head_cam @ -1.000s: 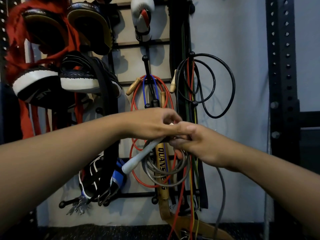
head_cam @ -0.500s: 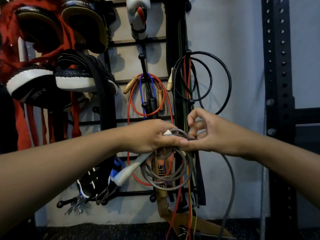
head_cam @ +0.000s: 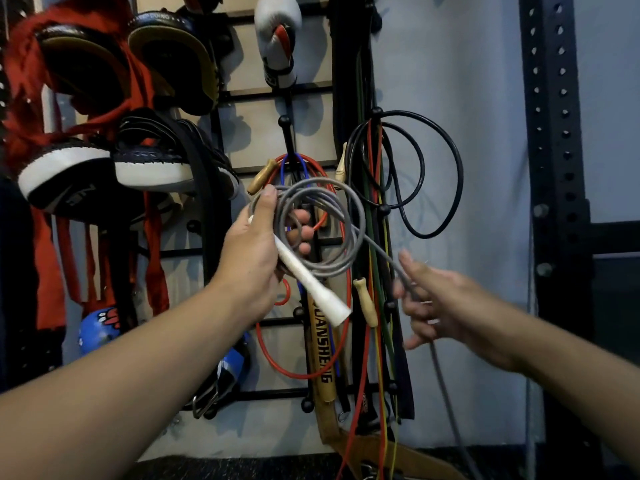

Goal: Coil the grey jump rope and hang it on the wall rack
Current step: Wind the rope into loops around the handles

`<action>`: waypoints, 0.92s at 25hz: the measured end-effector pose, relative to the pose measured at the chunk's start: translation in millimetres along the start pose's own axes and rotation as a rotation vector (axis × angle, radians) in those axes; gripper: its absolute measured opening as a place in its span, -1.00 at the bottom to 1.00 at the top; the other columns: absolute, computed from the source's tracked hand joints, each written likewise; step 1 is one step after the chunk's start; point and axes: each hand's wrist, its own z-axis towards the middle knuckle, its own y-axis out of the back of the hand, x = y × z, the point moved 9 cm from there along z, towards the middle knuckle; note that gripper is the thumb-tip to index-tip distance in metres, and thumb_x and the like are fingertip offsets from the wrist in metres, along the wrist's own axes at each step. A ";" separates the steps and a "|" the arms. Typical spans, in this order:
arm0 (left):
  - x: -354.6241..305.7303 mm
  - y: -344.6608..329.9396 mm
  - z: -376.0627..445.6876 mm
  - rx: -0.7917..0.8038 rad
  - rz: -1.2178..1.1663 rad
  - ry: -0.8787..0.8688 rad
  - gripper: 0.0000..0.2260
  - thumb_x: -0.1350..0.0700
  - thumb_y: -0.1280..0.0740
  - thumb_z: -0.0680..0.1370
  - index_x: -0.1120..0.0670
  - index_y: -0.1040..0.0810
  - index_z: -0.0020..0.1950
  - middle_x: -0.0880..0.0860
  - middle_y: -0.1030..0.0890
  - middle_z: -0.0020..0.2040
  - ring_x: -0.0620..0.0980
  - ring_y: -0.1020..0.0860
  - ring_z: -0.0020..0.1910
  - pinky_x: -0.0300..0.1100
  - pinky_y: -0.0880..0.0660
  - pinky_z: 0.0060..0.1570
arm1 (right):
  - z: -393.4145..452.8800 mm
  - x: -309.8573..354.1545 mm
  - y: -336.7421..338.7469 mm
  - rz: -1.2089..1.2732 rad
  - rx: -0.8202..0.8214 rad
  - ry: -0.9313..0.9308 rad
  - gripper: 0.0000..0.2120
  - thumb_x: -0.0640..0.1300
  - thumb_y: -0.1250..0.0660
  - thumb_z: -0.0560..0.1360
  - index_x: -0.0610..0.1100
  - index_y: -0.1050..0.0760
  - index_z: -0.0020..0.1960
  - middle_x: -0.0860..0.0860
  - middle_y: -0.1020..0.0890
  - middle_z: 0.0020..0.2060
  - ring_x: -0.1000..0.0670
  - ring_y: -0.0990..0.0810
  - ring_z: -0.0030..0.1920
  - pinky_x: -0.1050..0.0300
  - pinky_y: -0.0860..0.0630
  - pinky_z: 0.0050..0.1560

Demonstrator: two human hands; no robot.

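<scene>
The left hand (head_cam: 252, 251) is gripping the coiled grey jump rope (head_cam: 322, 223) and its white handle (head_cam: 311, 285) before the wall rack (head_cam: 221, 133). The right hand (head_cam: 440, 303), fingers loosely spread, is touching the trailing strand. Red rope (head_cam: 343, 341) and black cable (head_cam: 429, 174) are crowding the pegs behind.

We see a dim, cool-toned scene lit from the front, where the white padded boxing glove (head_cam: 279, 39) throws a soft shadow on the wall, the right hand (head_cam: 440, 306) smears with motion blur, and the edges bow outward.

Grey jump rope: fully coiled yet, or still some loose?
Partly coiled. The left hand grips several loops of the grey jump rope with its white handle; a loose tail runs through the right hand and hangs downward.
</scene>
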 end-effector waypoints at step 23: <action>-13.2 -9.3 -7.1 0.244 0.767 -0.051 -0.29 -0.09 -0.59 0.36 -0.14 -0.38 0.45 -0.04 -0.61 0.26 -0.06 -0.66 0.17 -0.11 -0.61 0.07 | 13.5 39.2 -14.3 0.076 -0.142 0.149 -0.84 -0.08 -0.41 0.58 -0.13 -0.59 -0.14 0.06 -0.35 -0.54 0.09 -0.24 -0.57 0.24 -0.19 -0.57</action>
